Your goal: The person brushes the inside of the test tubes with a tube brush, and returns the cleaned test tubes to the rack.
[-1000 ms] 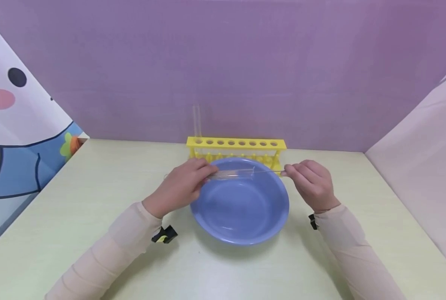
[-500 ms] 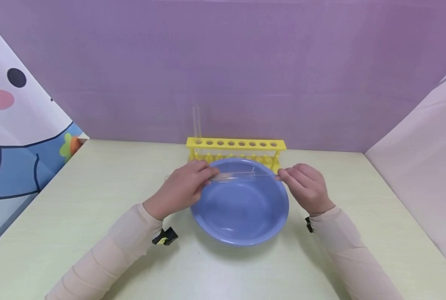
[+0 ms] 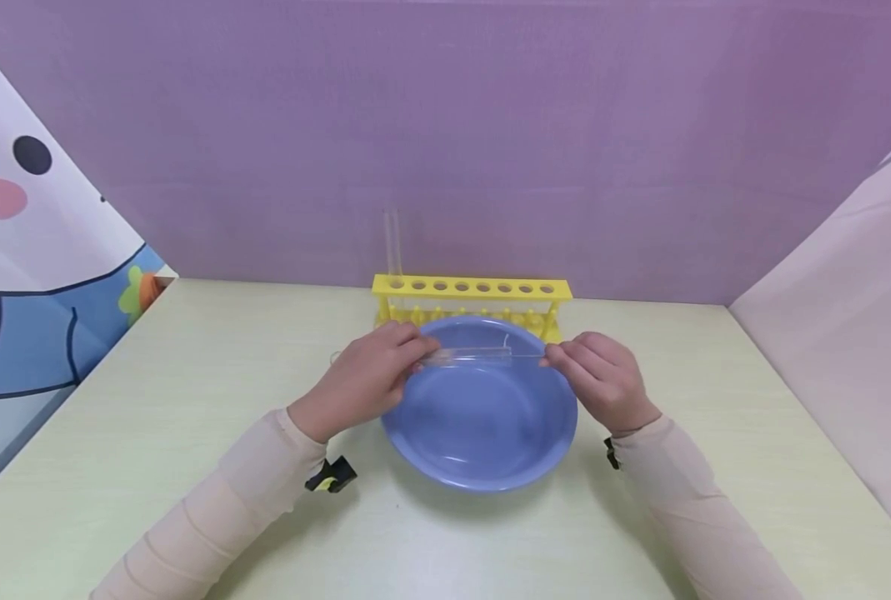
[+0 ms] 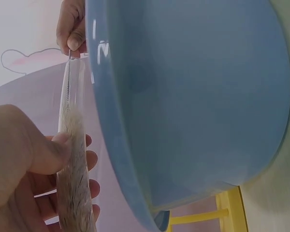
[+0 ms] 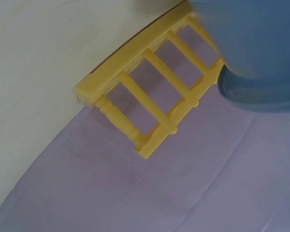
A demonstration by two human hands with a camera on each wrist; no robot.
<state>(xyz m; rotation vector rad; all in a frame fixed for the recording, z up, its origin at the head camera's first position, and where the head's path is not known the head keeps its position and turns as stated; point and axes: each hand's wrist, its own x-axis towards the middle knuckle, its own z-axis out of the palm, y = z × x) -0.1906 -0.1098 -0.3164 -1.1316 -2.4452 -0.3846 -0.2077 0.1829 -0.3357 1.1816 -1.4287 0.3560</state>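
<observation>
Above the blue basin (image 3: 483, 479), my left hand (image 3: 362, 377) holds a clear test tube (image 3: 471, 354) lying nearly level, its mouth to the right. In the left wrist view, thumb and fingers wrap the tube from both sides. Inside it sits the bristled head of a test tube brush (image 4: 75, 179), its twisted wire (image 4: 68, 89) coming out through the mouth. My right hand (image 3: 601, 379) pinches that wire just beyond the basin's inner right side, a short way from the tube's mouth. The right wrist view does not show the right hand.
Behind the basin stands a yellow test tube rack (image 3: 475, 287), with another clear tube (image 3: 393, 246) upright in its leftmost hole. A purple backdrop (image 3: 490, 150) rises at the table's rear edge. The pale table (image 3: 227, 375) surrounds the basin.
My right hand has moved left and slightly down, closer to the test tube's mouth, pushing the brush wire further in. The left hand and tube have barely shifted.
</observation>
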